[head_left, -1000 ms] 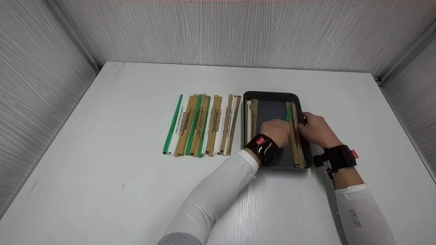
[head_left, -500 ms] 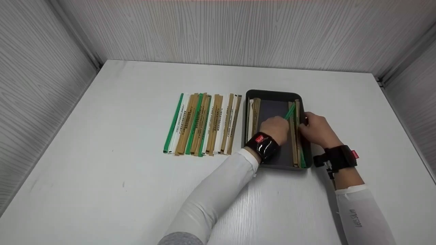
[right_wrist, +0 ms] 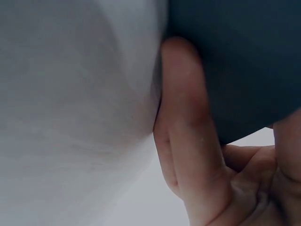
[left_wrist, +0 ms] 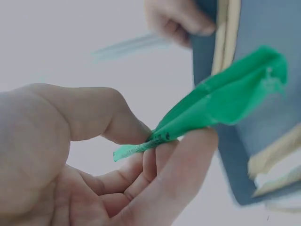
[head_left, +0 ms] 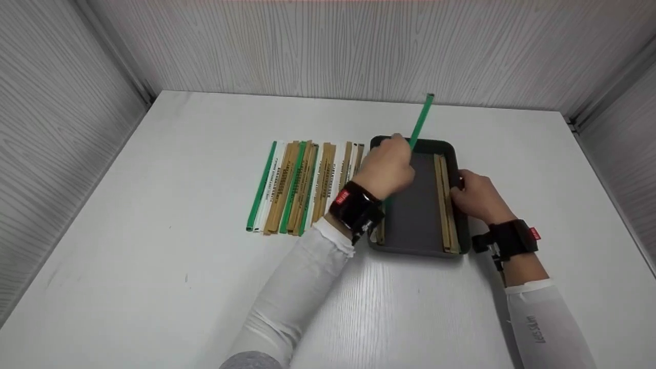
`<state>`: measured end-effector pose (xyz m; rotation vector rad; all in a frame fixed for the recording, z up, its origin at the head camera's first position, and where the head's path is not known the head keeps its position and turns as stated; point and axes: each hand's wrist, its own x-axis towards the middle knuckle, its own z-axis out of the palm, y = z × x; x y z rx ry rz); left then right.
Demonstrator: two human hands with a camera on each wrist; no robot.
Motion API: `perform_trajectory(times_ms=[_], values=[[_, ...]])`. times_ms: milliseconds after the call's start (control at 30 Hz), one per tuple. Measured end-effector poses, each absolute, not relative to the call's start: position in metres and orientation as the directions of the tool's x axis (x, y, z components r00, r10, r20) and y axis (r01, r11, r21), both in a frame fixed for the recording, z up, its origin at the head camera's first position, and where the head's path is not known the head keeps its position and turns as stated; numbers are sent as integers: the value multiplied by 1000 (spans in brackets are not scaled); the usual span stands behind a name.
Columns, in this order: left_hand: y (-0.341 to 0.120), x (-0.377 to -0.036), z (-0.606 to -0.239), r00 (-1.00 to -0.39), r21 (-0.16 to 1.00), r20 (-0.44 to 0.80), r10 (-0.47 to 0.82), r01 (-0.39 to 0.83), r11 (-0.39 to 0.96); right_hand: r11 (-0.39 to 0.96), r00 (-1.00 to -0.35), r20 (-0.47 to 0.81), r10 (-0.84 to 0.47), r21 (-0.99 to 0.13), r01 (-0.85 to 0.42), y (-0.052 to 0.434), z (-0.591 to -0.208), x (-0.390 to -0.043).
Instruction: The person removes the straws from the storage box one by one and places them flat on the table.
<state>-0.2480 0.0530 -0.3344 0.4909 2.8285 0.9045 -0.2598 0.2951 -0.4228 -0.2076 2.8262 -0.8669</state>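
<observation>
Head view is showing a white table (head_left: 154, 256) sitting between grey panelled walls (head_left: 328, 46), one dark tray (head_left: 412, 246) holding two tan strips (head_left: 445, 205); left hand (head_left: 387, 166) is pinching one green strip (head_left: 421, 118), right hand (head_left: 474, 197) is gripping the tray's rim.

White table (head_left: 154, 246) — a dark tray (head_left: 464, 241), seemingly wrapped sticks (head_left: 302, 187) beside it.

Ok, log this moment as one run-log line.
left hand: pinches green sleeve, lifted above tray | right hand: grips dark tray right rim | tray: brown sleeves along right wall

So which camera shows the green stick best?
The head view: the whole green stick shows, raised in the left hand. The left wrist view shows only its pinched end, blurred; the right wrist view shows none of it.
</observation>
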Motion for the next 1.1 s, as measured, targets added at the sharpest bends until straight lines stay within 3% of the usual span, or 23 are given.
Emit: perform_trajectory(times_ms=[233,433,767,1100], values=[[-9,-252,-325,-972,641,51,228,207,739,827,-972,-146,-184,-557,-73,297,-424,-260],[-39,-258,-348,-985,604,-21,171,124,787,827,-972,-145,-187,-557,-76,296,-423,-260],[-46,-261,-397,-987,595,-77,138,66,801,826,-972,-142,-190,-558,-80,296,-424,-259],[-43,-256,-412,-982,541,-153,107,8,841,824,-970,-157,-187,-562,-68,296,-426,-259]])
